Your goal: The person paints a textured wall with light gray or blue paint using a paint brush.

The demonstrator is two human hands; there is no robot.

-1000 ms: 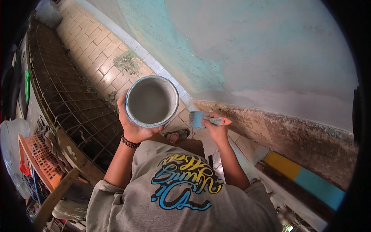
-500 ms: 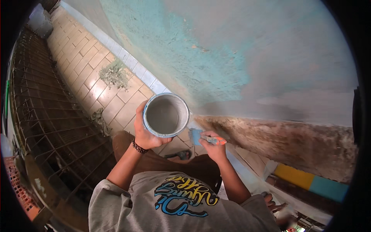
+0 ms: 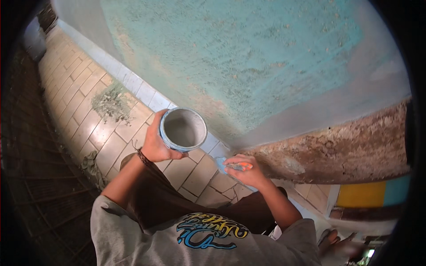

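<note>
Round tub in the left hand, paintbrush in the right

The left hand (image 3: 155,144) is curled around the side of a round tub (image 3: 201,128), fingers spread along its left wall and thumb below, near the rim. The right hand (image 3: 249,173) is closed on a paintbrush (image 3: 244,166), fingers bunched around the handle.

Much of the brush is covered by those fingers; its bluish head shows, but the bristle tips are hard to make out. The tub's inside is grey, and how full it is cannot be told. At the left, a wire mesh (image 3: 44,186) sinks into the dark rim of the view.

The brush's long axis runs roughly crosswise—head to the left, orange handle end to the right. It is held to the right of the tub and nearer the body, apart from it, in front of the foot of the patchy turquoise wall (image 3: 266,66). The tub's mouth faces up, its axis running roughly along the line of sight—over the tiled floor (image 3: 113,150).
</note>
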